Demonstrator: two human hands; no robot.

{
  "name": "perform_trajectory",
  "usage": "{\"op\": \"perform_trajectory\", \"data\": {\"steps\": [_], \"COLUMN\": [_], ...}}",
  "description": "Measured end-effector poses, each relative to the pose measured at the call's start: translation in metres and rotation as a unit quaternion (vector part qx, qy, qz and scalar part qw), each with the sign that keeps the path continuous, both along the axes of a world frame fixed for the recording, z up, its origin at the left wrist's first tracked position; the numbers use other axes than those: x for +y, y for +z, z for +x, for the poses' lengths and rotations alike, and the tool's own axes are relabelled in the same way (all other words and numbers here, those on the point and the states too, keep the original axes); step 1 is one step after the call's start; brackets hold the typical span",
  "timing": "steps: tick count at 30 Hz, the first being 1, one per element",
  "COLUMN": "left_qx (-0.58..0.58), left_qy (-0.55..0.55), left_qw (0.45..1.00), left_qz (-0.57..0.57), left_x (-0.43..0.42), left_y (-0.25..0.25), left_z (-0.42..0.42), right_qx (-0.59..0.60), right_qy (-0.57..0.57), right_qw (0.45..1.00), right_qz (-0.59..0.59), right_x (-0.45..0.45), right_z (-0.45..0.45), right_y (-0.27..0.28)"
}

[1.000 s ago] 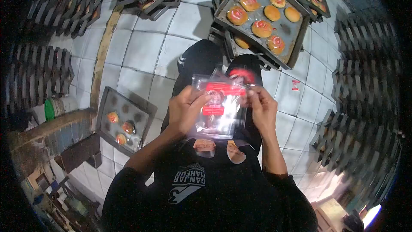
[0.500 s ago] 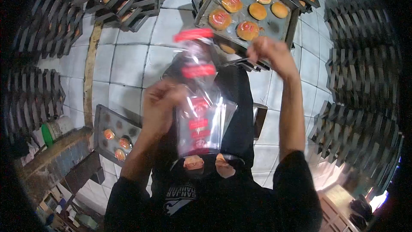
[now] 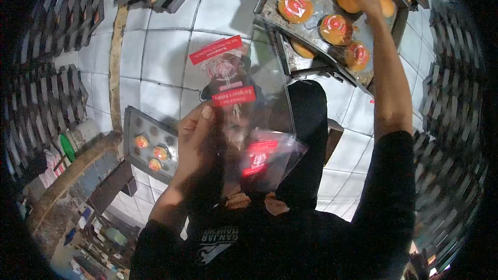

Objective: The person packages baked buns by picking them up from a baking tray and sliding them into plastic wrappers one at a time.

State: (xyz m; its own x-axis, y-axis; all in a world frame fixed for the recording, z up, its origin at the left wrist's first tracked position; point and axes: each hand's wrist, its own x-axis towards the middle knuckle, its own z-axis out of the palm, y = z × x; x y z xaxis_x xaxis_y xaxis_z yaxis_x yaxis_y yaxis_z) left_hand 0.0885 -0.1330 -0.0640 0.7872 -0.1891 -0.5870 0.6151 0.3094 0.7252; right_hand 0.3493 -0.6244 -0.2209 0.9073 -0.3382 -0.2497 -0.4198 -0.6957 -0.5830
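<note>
My left hand [image 3: 199,129] pinches a clear plastic bag [image 3: 270,91] printed with red labels; the bag hangs upright and looks spread above my lap. A stack of similar clear bags with red print [image 3: 262,155] lies on my lap. My right hand [image 3: 369,8] reaches into the large baking tray [image 3: 381,75], its fingers closed on a plain round bun [image 3: 346,0]. Another plain bun [image 3: 385,5] is right beside that hand. Around them sit several buns in clear wrappers with red print, such as a wrapped bun [image 3: 295,6].
A smaller tray [image 3: 132,158] with three wrapped buns rests on the tiled floor [image 3: 166,46] at my left. Tall stacks of dark trays [image 3: 41,98] line the left, and more trays [image 3: 451,124] stand at the right. Another tray lies under the large one.
My right hand has moved from the large tray's near edge up to a plain bun inside it. The bag in my left hand, blurred before, is now steadier and wider. The view has shifted.
</note>
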Motion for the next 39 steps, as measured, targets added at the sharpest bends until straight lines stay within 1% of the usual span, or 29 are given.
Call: {"op": "perform_trajectory", "data": {"steps": [3,5,6,7,8,10,11,13,14,15,16,17,18,20,21,22,23,25,26,27,28,29,30,31,33,34,37,38,39], "left_qx": [0.008,-0.040,-0.014,-0.074,-0.134,-0.077,-0.078,-0.079,-0.107,-0.157,-0.205,-0.104,0.001,-0.058,-0.087,-0.008,-0.007,-0.007,0.015,-0.025,-0.065,-0.104,-0.049,-0.088,-0.160,-0.151,-0.179,-0.239,-0.295], "left_qy": [0.040,0.041,0.061,0.055,0.050,0.145,0.139,0.124,0.127,0.094,0.062,0.062,0.072,0.052,0.046,0.033,0.028,0.007,0.035,0.030,0.027,0.025,0.026,0.056,0.111,0.068,0.111,0.117,0.127], "left_qw": [0.999,0.998,0.998,0.995,0.989,0.984,0.984,0.983,0.965,0.971,0.971,0.982,0.981,0.972,0.966,0.978,0.973,0.962,0.948,0.945,0.941,0.936,0.926,0.942,0.957,0.975,0.923,0.922,0.916], "left_qz": [-0.004,-0.040,-0.021,-0.025,-0.030,-0.069,-0.082,-0.107,-0.203,-0.155,-0.105,-0.145,-0.183,-0.222,-0.240,-0.205,-0.229,-0.273,-0.317,-0.326,-0.332,-0.335,-0.373,-0.319,-0.214,-0.150,-0.322,-0.281,-0.238], "left_x": [-0.020,-0.013,-0.015,-0.007,0.001,-0.012,-0.010,-0.003,-0.002,-0.007,-0.014,-0.025,-0.035,-0.046,-0.047,-0.047,-0.045,-0.040,-0.035,-0.025,-0.012,0.000,0.009,0.005,-0.029,-0.032,-0.023,-0.025,-0.027], "left_y": [0.015,0.003,0.007,-0.005,-0.029,0.014,0.013,-0.017,-0.045,-0.071,-0.095,-0.060,-0.022,0.022,0.039,0.063,0.062,0.057,0.055,0.046,0.030,0.015,0.014,0.012,0.036,0.042,0.018,0.017,0.019], "left_z": [0.004,0.003,0.007,0.005,0.003,0.013,0.021,0.039,0.049,0.056,0.062,0.057,0.052,0.022,0.010,0.004,-0.004,-0.018,-0.021,-0.019,-0.014,-0.010,-0.006,-0.013,-0.051,-0.060,-0.026,-0.020,-0.014], "right_qx": [-0.140,-0.043,-0.086,-0.127,-0.156,-0.183,-0.182,-0.171,-0.189,-0.222,-0.370,-0.420,-0.405,-0.457,-0.480,-0.504,-0.525,-0.470,-0.441,-0.412,-0.344,-0.326,-0.345,-0.364,-0.384,-0.390,-0.376,-0.352,-0.355], "right_qy": [0.073,0.087,0.048,0.014,-0.005,-0.016,-0.010,0.030,0.070,0.139,0.285,0.352,0.329,0.264,0.269,0.276,0.276,0.298,0.293,0.289,0.309,0.333,0.347,0.358,0.334,0.326,0.359,0.363,0.357], "right_qw": [0.984,0.995,0.993,0.980,0.948,0.856,0.806,0.876,0.875,0.910,0.865,0.832,0.851,0.850,0.834,0.818,0.804,0.828,0.844,0.859,0.886,0.885,0.872,0.856,0.856,0.855,0.851,0.862,0.862], "right_qz": [-0.081,-0.039,0.056,0.151,0.278,0.484,0.564,0.451,0.440,0.321,0.181,0.091,0.057,-0.004,-0.017,-0.027,-0.035,-0.074,-0.083,-0.089,-0.034,0.006,-0.034,-0.077,-0.094,-0.104,-0.078,-0.038,-0.054], "right_x": [0.018,0.016,0.036,0.067,0.094,0.150,0.178,0.235,0.261,0.280,0.289,0.293,0.286,0.281,0.283,0.285,0.288,0.297,0.309,0.322,0.338,0.350,0.354,0.354,0.348,0.344,0.337,0.339,0.337], "right_z": [-0.024,-0.034,-0.049,-0.078,-0.105,-0.166,-0.197,-0.263,-0.290,-0.315,-0.321,-0.325,-0.325,-0.325,-0.325,-0.325,-0.327,-0.332,-0.334,-0.335,-0.333,-0.340,-0.338,-0.334,-0.327,-0.323,-0.313,-0.309,-0.300], "right_y": [-0.029,-0.023,0.010,0.055,0.095,0.157,0.177,0.225,0.227,0.231,0.223,0.218,0.205,0.207,0.214,0.219,0.224,0.235,0.240,0.241,0.233,0.203,0.195,0.192,0.209,0.217,0.229,0.226,0.219]}}
